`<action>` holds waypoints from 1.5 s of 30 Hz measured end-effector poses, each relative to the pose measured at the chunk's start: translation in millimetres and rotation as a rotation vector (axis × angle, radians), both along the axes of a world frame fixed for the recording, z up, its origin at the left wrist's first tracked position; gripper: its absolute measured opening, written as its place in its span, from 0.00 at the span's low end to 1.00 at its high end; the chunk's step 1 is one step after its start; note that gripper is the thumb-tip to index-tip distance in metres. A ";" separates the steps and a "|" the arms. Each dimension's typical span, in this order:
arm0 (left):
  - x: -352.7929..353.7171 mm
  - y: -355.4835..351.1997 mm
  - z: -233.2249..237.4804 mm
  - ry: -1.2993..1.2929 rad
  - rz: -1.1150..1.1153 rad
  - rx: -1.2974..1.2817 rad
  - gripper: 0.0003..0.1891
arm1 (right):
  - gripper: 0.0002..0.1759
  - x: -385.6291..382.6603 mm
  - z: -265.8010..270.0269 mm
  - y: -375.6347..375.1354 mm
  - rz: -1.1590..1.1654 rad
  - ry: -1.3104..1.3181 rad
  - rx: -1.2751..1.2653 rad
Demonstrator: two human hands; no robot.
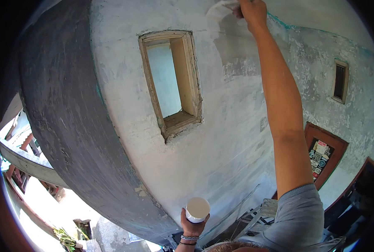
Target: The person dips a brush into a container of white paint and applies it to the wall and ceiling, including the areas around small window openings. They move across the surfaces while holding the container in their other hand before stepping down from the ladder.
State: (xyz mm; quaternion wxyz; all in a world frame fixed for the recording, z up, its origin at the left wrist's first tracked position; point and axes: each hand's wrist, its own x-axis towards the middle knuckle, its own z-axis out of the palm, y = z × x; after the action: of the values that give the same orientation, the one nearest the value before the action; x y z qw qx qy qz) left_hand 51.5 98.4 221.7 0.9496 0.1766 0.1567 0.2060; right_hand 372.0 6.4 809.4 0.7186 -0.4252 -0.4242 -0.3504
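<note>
My left hand is wrapped round a white tub at the bottom centre, held upright. Pale, paint-like liquid fills its round top. High up at the top edge, my right hand is closed on a paintbrush, whose whitish, blurred head rests at the wall; most of its handle is hidden by the fingers. Around the brush the wall is patchy, with a darker grey area below my right hand and whiter coating to its left.
A wooden window frame is set into the wall left of my raised arm. The dark grey curved column stands further left. Beneath my right arm are ladder-like metal parts. At right are a small barred window and a stickered brown-framed panel.
</note>
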 end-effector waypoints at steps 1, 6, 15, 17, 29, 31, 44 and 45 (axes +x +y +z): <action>0.1 -1.2 0.0 0.001 0.003 0.000 0.30 | 0.14 -3.9 6.5 -3.4 0.021 -0.005 0.028; -2.3 -1.3 2.3 -0.023 -0.008 0.015 0.29 | 0.11 -13.1 9.3 -1.3 0.160 -0.103 0.227; -3.4 5.4 -6.7 -0.062 -0.004 0.021 0.32 | 0.11 27.4 2.7 46.1 0.335 -0.152 0.310; -2.6 5.4 -10.3 -0.064 -0.012 0.022 0.32 | 0.14 20.9 -30.9 45.9 0.256 -0.158 0.200; -20.5 -10.7 -19.8 0.001 -0.026 -0.028 0.30 | 0.18 -15.4 -221.0 8.7 0.191 0.058 0.020; -26.2 -15.6 -20.0 0.019 -0.013 -0.059 0.30 | 0.20 -31.7 -192.5 -5.1 0.169 0.070 0.080; -34.3 -28.2 -28.4 0.009 -0.007 -0.054 0.29 | 0.11 -35.4 -209.7 22.7 0.261 -0.011 0.010; -37.7 -28.2 -27.1 0.017 -0.007 -0.051 0.29 | 0.11 -38.6 -211.4 9.8 0.229 0.033 0.002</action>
State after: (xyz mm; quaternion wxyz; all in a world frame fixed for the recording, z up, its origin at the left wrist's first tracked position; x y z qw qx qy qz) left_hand 13.8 70.2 194.6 0.9532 0.1547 0.1693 0.1972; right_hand 333.4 16.2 598.1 0.7613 -0.3790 -0.4577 -0.2594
